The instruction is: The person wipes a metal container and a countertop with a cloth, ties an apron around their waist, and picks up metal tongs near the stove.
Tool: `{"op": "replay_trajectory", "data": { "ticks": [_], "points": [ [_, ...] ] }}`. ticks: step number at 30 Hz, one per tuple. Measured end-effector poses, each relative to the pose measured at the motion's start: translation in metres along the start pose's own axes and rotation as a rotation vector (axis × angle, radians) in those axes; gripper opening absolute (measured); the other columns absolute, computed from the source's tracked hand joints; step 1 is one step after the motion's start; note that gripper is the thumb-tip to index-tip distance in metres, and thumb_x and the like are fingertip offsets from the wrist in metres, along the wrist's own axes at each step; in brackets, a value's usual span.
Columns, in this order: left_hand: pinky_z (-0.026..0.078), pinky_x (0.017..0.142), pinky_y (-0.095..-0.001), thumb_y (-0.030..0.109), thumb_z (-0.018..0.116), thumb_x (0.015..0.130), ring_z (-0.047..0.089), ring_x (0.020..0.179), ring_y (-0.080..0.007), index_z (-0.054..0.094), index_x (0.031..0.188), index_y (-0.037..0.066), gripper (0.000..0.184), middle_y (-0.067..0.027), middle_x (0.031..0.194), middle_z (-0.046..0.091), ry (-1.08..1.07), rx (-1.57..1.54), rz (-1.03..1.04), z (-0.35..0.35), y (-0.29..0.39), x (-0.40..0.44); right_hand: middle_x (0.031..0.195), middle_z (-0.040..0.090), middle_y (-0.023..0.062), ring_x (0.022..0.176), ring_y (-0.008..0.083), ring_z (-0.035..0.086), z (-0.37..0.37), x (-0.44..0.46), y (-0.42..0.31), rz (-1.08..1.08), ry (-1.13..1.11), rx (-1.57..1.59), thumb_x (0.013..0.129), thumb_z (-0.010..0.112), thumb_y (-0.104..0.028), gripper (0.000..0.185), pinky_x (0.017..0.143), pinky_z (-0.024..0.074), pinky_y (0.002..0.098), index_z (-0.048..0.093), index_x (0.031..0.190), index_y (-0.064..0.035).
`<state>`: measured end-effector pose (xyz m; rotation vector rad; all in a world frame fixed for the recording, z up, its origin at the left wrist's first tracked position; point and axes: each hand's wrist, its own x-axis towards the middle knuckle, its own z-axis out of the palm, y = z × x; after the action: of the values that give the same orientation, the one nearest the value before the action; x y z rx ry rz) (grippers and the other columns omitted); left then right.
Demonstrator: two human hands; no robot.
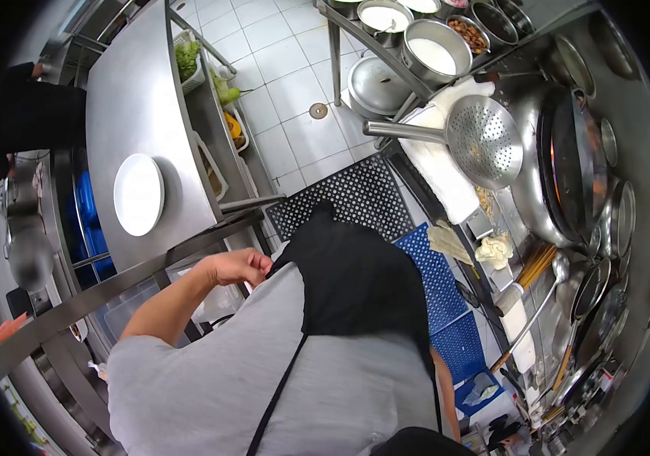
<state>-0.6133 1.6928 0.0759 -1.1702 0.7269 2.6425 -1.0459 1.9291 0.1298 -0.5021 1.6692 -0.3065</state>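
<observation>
My left hand (237, 267) is closed, its fingertips pinched at the side edge of the black apron (363, 277) that hangs over my grey shirt (264, 365). The forearm is bent inward across the front of the shirt. Past that hand, a white oval plate (139, 194) lies on the steel table (131, 91). On the other side only a strip of my right arm shows beside the apron; my right hand is out of sight.
A wok (526, 171) sits on the stove at the right, with a perforated ladle (485, 142) beside it. Metal pots (437, 49) stand at the top. A black rubber mat (348, 197) covers part of the tiled floor. Another person's dark clothing (32, 114) shows at the far left.
</observation>
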Motion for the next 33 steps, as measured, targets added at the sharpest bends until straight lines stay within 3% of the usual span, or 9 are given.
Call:
{"op": "replay_trajectory", "data": {
  "ticks": [8, 11, 15, 19, 24, 27, 29, 32, 33],
  "points": [
    [0.049, 0.075, -0.0227, 0.002, 0.063, 0.079, 0.063, 0.083, -0.0075, 0.066, 0.097, -0.002, 0.019, -0.0015, 0.092, 0.069, 0.036, 0.091, 0.039, 0.013, 0.047, 0.031, 0.075, 0.063, 0.0056, 0.072, 0.0131, 0.056, 0.018, -0.011, -0.080, 0.032, 0.174, 0.081, 0.076, 0.054, 0.010, 0.012, 0.058, 0.0426, 0.0285, 0.064, 0.080, 0.0051],
    [0.051, 0.078, -0.0243, 0.001, 0.064, 0.080, 0.063, 0.087, -0.0086, 0.065, 0.100, -0.003, 0.020, -0.0036, 0.097, 0.069, -0.023, -0.089, 0.144, 0.025, 0.054, 0.017, 0.074, 0.063, 0.0040, 0.071, 0.0136, 0.058, 0.006, -0.019, -0.038, 0.006, 0.113, -0.012, 0.075, 0.055, 0.010, 0.013, 0.059, 0.0441, 0.0287, 0.065, 0.083, 0.0060],
    [0.052, 0.085, -0.0286, 0.000, 0.062, 0.085, 0.067, 0.093, -0.0164, 0.066, 0.102, -0.004, 0.018, -0.0080, 0.101, 0.070, -0.052, -0.141, 0.144, 0.031, 0.056, -0.008, 0.075, 0.063, 0.0023, 0.069, 0.0134, 0.058, 0.004, -0.059, -0.072, 0.007, -0.102, 0.407, 0.073, 0.061, 0.006, 0.012, 0.058, 0.0442, 0.0267, 0.065, 0.084, 0.0047],
    [0.052, 0.080, -0.0286, 0.004, 0.067, 0.085, 0.066, 0.086, -0.0147, 0.068, 0.097, -0.004, 0.014, -0.0074, 0.096, 0.070, -0.077, -0.118, 0.245, 0.031, 0.066, 0.003, 0.078, 0.062, 0.0018, 0.070, 0.0119, 0.057, 0.005, -0.002, 0.021, -0.028, -0.188, 0.539, 0.071, 0.065, 0.001, 0.013, 0.058, 0.0414, 0.0234, 0.065, 0.084, 0.0001],
    [0.051, 0.068, -0.0253, 0.008, 0.070, 0.086, 0.064, 0.074, -0.0120, 0.068, 0.079, -0.002, 0.013, -0.0057, 0.079, 0.068, 0.107, -0.076, 0.135, 0.055, 0.064, -0.041, 0.086, 0.064, 0.0038, 0.077, 0.0131, 0.060, 0.019, -0.020, 0.010, -0.064, 0.042, 0.648, 0.073, 0.066, 0.003, 0.015, 0.067, 0.0475, 0.0245, 0.066, 0.088, 0.0004],
    [0.051, 0.070, -0.0242, 0.008, 0.070, 0.086, 0.064, 0.078, -0.0115, 0.068, 0.085, -0.004, 0.012, -0.0058, 0.086, 0.069, 0.041, -0.050, 0.118, 0.060, 0.079, -0.023, 0.079, 0.068, 0.0082, 0.061, 0.0153, 0.062, 0.018, -0.052, -0.045, 0.056, -0.079, 0.653, 0.075, 0.067, 0.003, 0.013, 0.059, 0.0503, 0.0246, 0.068, 0.087, 0.0073],
    [0.051, 0.068, -0.0241, 0.003, 0.068, 0.084, 0.064, 0.080, -0.0117, 0.067, 0.086, -0.003, 0.007, -0.0043, 0.085, 0.069, 0.032, -0.020, 0.193, 0.049, 0.073, 0.011, 0.075, 0.068, 0.0095, 0.053, 0.0157, 0.060, 0.008, -0.028, -0.016, 0.040, -0.175, 0.657, 0.074, 0.065, 0.004, 0.012, 0.050, 0.0482, 0.0241, 0.068, 0.085, 0.0095],
    [0.051, 0.063, -0.0237, 0.000, 0.063, 0.083, 0.063, 0.073, -0.0089, 0.066, 0.090, 0.001, 0.008, -0.0013, 0.081, 0.067, -0.054, 0.092, 0.202, 0.042, 0.084, 0.025, 0.070, 0.066, 0.0085, 0.048, 0.0144, 0.057, 0.009, 0.035, 0.028, -0.066, -0.120, 0.521, 0.074, 0.060, 0.003, 0.014, 0.041, 0.0438, 0.0263, 0.068, 0.085, 0.0077],
    [0.051, 0.064, -0.0237, 0.001, 0.064, 0.083, 0.063, 0.074, -0.0082, 0.067, 0.093, 0.002, 0.011, 0.0001, 0.084, 0.068, -0.115, 0.164, 0.197, 0.027, 0.080, 0.036, 0.066, 0.064, 0.0073, 0.046, 0.0134, 0.056, 0.016, 0.027, -0.003, -0.044, -0.042, 0.554, 0.074, 0.059, 0.003, 0.015, 0.039, 0.0419, 0.0259, 0.068, 0.086, 0.0058]
  ]
}}
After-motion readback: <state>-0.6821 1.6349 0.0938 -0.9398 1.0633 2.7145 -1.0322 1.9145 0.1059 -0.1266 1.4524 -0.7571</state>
